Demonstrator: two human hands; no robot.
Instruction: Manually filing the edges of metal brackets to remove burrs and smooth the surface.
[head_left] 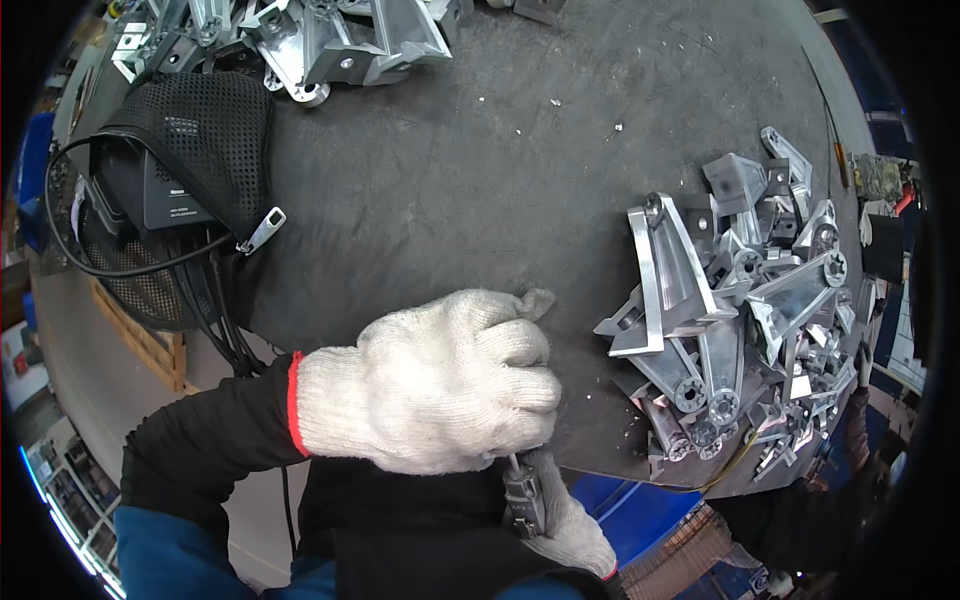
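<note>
My left hand (455, 385), in a white knitted glove with a red cuff, is closed at the table's near edge. Its fingers curl under, and whatever they hold is hidden beneath the glove. Just below it and to the right, my right hand (568, 525), gloved too, is partly covered by the left. It grips a dark grey hand tool (524, 500) with a thin metal shaft, which points up toward the underside of the left hand. The shaft's tip is out of sight behind the left glove.
A heap of silvery metal brackets (685, 275) lies on the right of the dark table (450, 180); more brackets (345, 50) lie at the far left. A black mesh pouch (220, 130) with cables sits at the left. Small metal chips (556, 103) dot the surface.
</note>
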